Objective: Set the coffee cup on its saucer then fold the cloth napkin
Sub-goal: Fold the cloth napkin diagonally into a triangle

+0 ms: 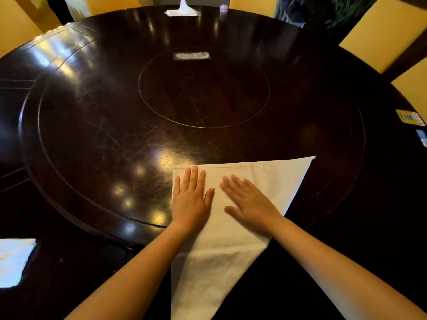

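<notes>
A white cloth napkin (265, 179) lies folded into a triangle on the dark round table (92, 135), its point toward me and its long edge away. My left hand (190, 199) rests flat on the napkin's left part, fingers together and pointing away. Beside it, my right hand (249, 202) presses flat on the napkin's middle, fingers angled up-left. Neither hand grips anything. No coffee cup or saucer is in view.
A raised turntable with an inlaid ring (203, 88) fills the table's middle. A tissue box (182, 10) and a small purple jar (223, 8) stand at the far edge. White cloth (13, 259) lies at lower left, cards (410, 117) at the right edge. Yellow chairs (379, 33) surround the table.
</notes>
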`<state>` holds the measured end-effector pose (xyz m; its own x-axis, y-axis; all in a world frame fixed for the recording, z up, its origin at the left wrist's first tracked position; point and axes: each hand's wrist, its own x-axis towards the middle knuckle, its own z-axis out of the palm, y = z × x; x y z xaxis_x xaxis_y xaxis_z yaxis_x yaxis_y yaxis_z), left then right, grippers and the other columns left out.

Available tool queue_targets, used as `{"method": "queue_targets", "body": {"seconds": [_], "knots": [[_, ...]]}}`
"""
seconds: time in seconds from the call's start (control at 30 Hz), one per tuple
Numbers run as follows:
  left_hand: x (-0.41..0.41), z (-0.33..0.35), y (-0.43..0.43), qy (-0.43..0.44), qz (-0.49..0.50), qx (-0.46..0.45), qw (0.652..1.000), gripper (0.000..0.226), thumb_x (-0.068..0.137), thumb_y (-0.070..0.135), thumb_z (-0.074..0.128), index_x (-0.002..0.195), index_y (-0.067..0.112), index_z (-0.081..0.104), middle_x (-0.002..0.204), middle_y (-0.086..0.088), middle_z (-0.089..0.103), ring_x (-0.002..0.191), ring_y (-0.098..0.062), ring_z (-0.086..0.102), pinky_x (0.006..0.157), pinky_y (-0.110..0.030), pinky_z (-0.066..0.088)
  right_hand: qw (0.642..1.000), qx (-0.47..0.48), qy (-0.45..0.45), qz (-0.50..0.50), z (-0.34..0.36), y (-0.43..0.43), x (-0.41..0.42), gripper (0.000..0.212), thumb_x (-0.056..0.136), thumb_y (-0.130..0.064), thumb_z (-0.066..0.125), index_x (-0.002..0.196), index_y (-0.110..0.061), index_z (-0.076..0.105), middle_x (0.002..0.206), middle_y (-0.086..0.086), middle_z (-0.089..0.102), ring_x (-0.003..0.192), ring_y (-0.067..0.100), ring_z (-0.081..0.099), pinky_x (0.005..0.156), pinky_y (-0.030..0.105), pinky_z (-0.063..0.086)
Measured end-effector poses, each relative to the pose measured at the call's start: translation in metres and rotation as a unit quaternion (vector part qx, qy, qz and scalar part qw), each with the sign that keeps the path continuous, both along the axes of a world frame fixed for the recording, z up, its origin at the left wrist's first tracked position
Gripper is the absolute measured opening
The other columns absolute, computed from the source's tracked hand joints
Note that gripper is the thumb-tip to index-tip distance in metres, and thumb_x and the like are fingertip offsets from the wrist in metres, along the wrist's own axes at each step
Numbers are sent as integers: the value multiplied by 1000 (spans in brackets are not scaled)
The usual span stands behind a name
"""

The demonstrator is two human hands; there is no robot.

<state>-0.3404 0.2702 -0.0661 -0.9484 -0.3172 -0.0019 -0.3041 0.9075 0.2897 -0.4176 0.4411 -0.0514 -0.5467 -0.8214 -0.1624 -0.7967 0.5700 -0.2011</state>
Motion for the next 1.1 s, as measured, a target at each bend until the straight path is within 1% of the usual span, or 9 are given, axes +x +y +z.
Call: {"method": "queue_targets", "body": {"seconds": [0.17,0.4,0.5,0.63,0.7,0.87,0.93,1.0,1.1], "knots": [[0,-3,0,-10,4,-25,1000,62,92,53,3,146,22,-2,156,1,-9,140,-14,-17,116,-39,-10,984,50,60,-162,-8,62,-54,65,94,-53,14,147,-21,-3,156,-5,-9,145,13,-8,116,34,-5],[0,0,0,-23,4,-14,1000,59,94,51,8,145,22,-3,156,0,-10,141,-15,-17,117,-39,-9,938,103,55,-327,11,99,-96,61,97,-46,11,147,-14,-5,159,4,-7,145,18,-7,120,41,1],[0,1,0,-24,0,-11,1000,59,95,50,8,145,22,-4,156,-1,-10,141,-15,-17,116,-39,-10,974,52,60,-210,9,66,-60,60,98,-39,20,147,-12,-1,158,7,-4,146,21,-4,118,40,2],[1,0,-2,-29,-2,-9,1000,59,95,50,10,145,22,-3,156,-1,-10,141,-15,-16,117,-40,-9,998,54,-17,-17,-6,38,-2,63,91,-58,6,142,-28,-18,151,-9,-20,139,9,-23,113,30,-12],[2,0,-2,-24,-5,-9,1000,59,95,50,9,145,22,-3,156,-1,-9,141,-15,-15,116,-39,-10,997,63,-1,-34,-4,49,-10,62,93,-56,11,141,-29,-17,153,-9,-16,138,8,-23,114,31,-11],[2,2,-3,-35,-7,-12,999,60,95,50,9,146,21,-2,156,-2,-8,142,-16,-14,115,-39,-10,977,101,14,-188,9,89,-35,64,94,-53,14,147,-22,-7,157,-4,-11,143,10,-14,119,36,-4],[3,5,-1,-38,-5,5,999,59,96,48,12,146,19,-1,157,-4,-6,143,-18,-12,114,-40,-10,976,78,28,-200,15,89,-18,65,94,-52,12,148,-17,4,159,1,0,145,14,-5,118,37,-1],[6,10,7,-23,-10,34,999,58,97,44,16,146,17,2,157,-7,-3,143,-21,-9,113,-38,-11,993,10,56,-104,22,81,16,66,94,-52,11,144,-13,28,154,8,25,143,22,18,116,43,11],[23,17,31,6,-56,30,998,57,97,40,24,146,16,8,157,-7,3,144,-22,-4,114,-37,-8,992,-57,80,74,12,75,75,50,91,-39,41,134,-15,47,143,7,46,133,25,41,110,44,28]]}}
